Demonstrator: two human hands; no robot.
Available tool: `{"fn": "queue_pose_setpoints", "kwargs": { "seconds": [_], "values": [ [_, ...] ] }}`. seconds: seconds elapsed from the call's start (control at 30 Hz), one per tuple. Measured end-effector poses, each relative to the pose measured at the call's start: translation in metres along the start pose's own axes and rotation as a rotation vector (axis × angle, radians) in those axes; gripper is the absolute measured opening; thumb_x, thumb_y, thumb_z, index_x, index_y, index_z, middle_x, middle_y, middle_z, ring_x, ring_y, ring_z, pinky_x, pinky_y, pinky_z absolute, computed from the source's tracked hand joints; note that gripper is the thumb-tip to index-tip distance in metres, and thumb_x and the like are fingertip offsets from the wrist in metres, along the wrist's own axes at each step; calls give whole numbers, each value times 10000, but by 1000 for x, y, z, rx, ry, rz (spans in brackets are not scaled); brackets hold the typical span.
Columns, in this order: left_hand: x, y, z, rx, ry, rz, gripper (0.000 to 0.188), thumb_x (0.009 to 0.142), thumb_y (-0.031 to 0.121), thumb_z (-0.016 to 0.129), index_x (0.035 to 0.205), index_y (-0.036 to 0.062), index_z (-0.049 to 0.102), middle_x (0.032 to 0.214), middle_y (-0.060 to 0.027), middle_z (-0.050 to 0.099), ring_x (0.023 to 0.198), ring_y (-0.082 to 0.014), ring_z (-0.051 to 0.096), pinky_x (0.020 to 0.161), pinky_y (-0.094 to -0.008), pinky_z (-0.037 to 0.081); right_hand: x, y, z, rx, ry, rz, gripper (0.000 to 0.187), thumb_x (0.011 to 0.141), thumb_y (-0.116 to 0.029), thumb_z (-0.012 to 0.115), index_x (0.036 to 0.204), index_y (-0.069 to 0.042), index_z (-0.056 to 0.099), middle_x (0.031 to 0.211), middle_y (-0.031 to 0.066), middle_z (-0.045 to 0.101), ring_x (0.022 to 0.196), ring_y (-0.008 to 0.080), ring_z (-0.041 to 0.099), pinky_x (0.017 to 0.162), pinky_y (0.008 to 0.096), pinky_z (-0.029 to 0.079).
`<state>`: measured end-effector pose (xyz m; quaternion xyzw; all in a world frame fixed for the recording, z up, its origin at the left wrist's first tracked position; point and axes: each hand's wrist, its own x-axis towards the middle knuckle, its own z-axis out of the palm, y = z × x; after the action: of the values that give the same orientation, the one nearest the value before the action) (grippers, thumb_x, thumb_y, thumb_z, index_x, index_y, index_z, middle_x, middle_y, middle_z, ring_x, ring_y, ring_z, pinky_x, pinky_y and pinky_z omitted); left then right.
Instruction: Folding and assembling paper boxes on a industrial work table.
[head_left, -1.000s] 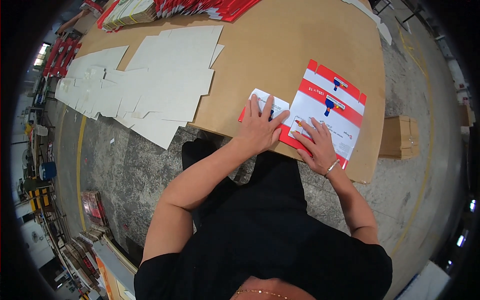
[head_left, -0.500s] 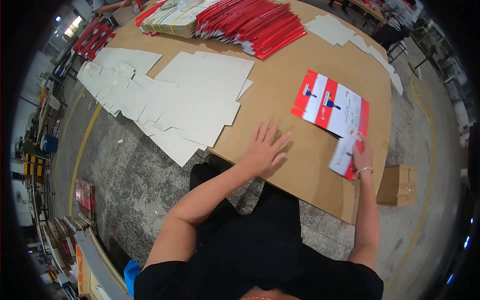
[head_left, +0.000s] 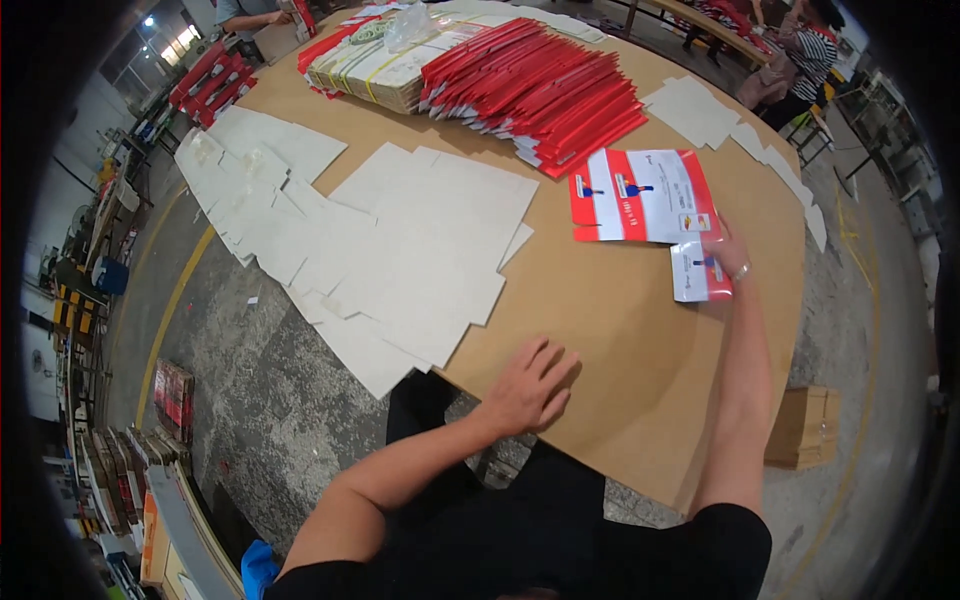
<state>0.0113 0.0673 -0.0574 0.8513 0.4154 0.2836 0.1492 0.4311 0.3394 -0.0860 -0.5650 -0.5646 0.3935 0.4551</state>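
A flat red and white printed carton blank is at the right of the table, its near left corner region close to the stack of red folded cartons. At its right edge, by the smaller printed flap, my right hand is closed on it; the fingertips are partly hidden by the card. My right arm is stretched forward. Near the table's front edge my left hand lies on the brown table top, fingers apart and slightly bent, holding nothing.
Overlapping plain grey-white card blanks cover the left of the table. A strapped bundle of cards stands beside the red cartons. More pale blanks lie at the far right. A cardboard box stands on the floor. People work at tables beyond.
My right hand has moved the carton blank away from me, toward the red stack, and it has turned somewhat. My left hand stays on the table, its fingers more bent.
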Motion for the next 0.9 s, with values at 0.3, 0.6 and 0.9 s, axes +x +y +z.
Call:
{"fn": "queue_pose_setpoints", "kwargs": {
  "seconds": [0.3, 0.6, 0.9],
  "values": [
    [-1, -3, 2, -38, -15, -59, 407, 791, 121, 639, 1178, 14, 575, 1246, -176, 519, 1218, -397, 449, 1027, -456, 395, 83, 1, 185, 197, 207, -97, 713, 703, -31, 713, 1366, -36, 450, 1167, 132, 633, 1008, 200, 626, 865, 346, 514],
    [14, 0, 0, -52, -5, -18, 371, 765, 92, 651, 1127, 35, 588, 1212, -178, 535, 1187, -396, 476, 1002, -464, 416, -72, -19, 37, 66, -68, -84, 587, 851, -4, 583, 1413, -114, 458, 1380, 86, 496, 1172, 149, 522, 966, 287, 451],
    [149, -81, -40, 347, 91, 72, 298, 725, 92, 659, 1013, 37, 608, 1198, -187, 552, 1196, -400, 476, 1045, -487, 358, -99, -23, 31, 231, 10, -30, 524, 871, -49, 609, 1379, -124, 507, 1297, 81, 552, 1110, 131, 538, 950, 270, 446]
  ]
}}
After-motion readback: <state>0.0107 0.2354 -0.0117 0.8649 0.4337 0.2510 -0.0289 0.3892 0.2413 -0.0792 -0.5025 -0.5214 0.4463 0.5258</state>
